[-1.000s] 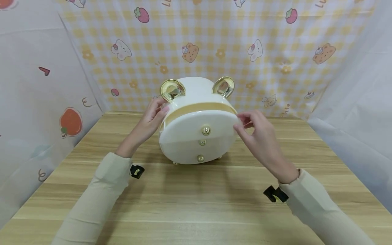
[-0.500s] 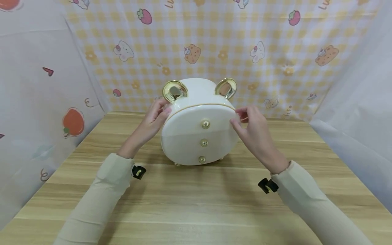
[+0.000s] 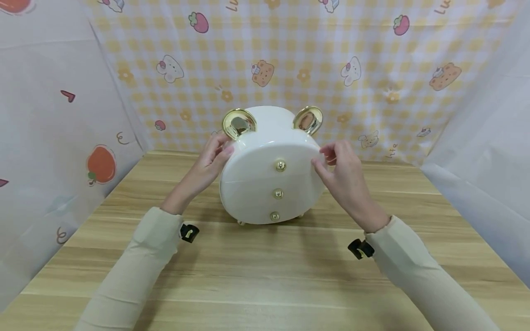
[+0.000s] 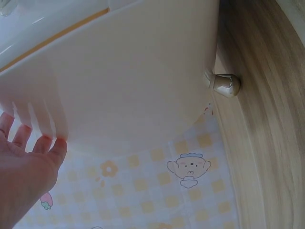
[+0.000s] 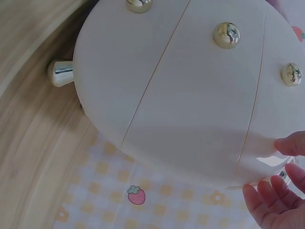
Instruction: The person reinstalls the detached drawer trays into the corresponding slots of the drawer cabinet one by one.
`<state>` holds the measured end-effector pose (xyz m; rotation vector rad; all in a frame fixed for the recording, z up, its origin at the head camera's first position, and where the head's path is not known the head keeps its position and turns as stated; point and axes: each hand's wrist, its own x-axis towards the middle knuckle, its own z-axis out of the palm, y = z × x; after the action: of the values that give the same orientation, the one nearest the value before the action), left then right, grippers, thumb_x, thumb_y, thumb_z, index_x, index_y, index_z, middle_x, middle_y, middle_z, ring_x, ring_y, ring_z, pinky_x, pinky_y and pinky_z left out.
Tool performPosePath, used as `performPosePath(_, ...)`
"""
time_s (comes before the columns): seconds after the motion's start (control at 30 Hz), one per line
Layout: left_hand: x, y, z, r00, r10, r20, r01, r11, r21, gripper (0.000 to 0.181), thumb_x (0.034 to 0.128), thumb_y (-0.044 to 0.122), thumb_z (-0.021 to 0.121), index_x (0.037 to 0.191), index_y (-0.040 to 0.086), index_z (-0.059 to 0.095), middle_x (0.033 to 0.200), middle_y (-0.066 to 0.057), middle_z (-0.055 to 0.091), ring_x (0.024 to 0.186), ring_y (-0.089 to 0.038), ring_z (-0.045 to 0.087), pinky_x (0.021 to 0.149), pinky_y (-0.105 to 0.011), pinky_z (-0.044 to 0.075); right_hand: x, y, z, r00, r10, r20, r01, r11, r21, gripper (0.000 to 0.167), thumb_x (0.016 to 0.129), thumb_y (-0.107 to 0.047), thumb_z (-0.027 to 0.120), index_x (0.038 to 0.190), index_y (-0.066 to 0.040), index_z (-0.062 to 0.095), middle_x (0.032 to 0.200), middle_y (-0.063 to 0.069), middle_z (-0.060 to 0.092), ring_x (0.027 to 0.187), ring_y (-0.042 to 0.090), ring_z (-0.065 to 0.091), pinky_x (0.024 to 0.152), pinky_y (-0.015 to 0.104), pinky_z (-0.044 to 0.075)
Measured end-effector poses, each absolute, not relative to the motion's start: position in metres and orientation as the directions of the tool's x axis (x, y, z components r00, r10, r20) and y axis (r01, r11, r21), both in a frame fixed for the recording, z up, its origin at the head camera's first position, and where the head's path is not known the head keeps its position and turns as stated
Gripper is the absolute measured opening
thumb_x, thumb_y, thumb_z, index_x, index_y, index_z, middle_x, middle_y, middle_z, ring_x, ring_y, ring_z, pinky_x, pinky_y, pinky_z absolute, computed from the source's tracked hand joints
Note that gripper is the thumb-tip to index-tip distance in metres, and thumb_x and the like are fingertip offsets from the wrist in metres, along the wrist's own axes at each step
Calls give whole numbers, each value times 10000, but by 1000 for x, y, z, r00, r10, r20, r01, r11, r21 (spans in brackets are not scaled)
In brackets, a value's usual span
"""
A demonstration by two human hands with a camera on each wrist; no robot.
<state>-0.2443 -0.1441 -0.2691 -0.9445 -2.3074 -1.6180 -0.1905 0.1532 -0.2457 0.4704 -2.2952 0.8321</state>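
A white drawer box stands upright on the wooden table, with gold ears on top and gold feet below. Its rounded front holds stacked drawers with gold knobs; the seams look flush in the right wrist view. The left hand rests on the box's upper left side, under the left ear, its fingertips touching the side wall. At the upper right edge, the right hand has its thumb against the top drawer's front; its other fingers lie loosely bent along the side, partly hidden.
The wooden table extends in front of the box and to both sides. A yellow checked cloth hangs behind it, and white cloths hang at the sides. Both sleeves carry a black wrist mount.
The top drawer, partly pulled out a second ago, has gone back into the box. The right hand has moved slightly inward and away with it; the left hand stays on the side.
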Motion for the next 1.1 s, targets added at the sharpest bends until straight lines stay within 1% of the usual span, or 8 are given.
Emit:
performPosePath(0.23,-249,-148,-271,-726,440,528,657,217,722,607,946,525,389,1380,102,353,1407,-91,289,1304,-214,242,1093,-514,214,-192,153,-246,-734,-113,670,-523,724,-451,273,842,-61,662,1029,85,526,961,185,500,842,261,510,751,381,516)
performPosePath(0.37,-244,-147,-273,-768,461,444,613,330,718,793,852,551,556,1482,246,184,1551,-10,89,1418,-215,92,1120,-588,132,-194,161,-251,-751,-103,652,-523,696,-492,374,826,-73,685,1105,97,502,1033,218,483,898,296,510,781,422,524)
performPosePath(0.47,-234,-140,-277,-831,400,388,543,431,721,917,828,491,622,1489,332,7,1565,21,-63,1437,-235,9,1096,-615,155,-193,173,-258,-818,-89,569,-474,666,-576,476,840,-143,688,1210,73,480,1135,228,469,986,333,513,835,463,517)
performPosePath(0.53,-223,-134,-280,-878,324,352,472,469,746,961,821,489,639,1484,338,-40,1565,-25,-72,1422,-321,111,1041,-594,299,-192,182,-265,-870,-83,486,-416,652,-634,521,867,-215,662,1278,36,462,1223,218,466,1049,356,523,866,472,514)
performPosePath(0.6,-212,-130,-283,-914,271,303,402,493,772,1000,822,495,641,1488,294,-77,1562,-109,-11,1343,-396,308,936,-527,450,-190,190,-271,-916,-81,394,-350,645,-680,553,898,-302,612,1335,-13,435,1290,206,471,1080,366,547,858,469,522)
performPosePath(0.7,-196,-126,-288,-936,248,251,349,543,764,987,846,499,610,1495,233,-84,1529,-189,141,1185,-431,487,803,-473,537,-190,195,-280,-945,-109,307,-307,615,-726,566,923,-369,551,1375,-58,410,1320,195,493,1060,349,596,823,404,548)
performPosePath(0.9,-194,-123,-293,-918,259,301,397,581,710,940,883,458,578,1495,206,-90,1456,-210,303,1169,-397,500,863,-523,501,-193,193,-289,-936,-136,324,-342,559,-755,493,952,-325,511,1354,-54,425,1224,175,559,987,295,633,717,207,554)
performPosePath(1.1,-216,-123,-294,-885,301,357,465,516,719,881,884,388,606,1492,319,-28,1378,-192,423,1116,-365,557,799,-468,542,-196,192,-289,-934,-107,342,-341,556,-758,461,964,-284,496,1325,-7,424,1192,201,550,967,310,617,706,181,548)
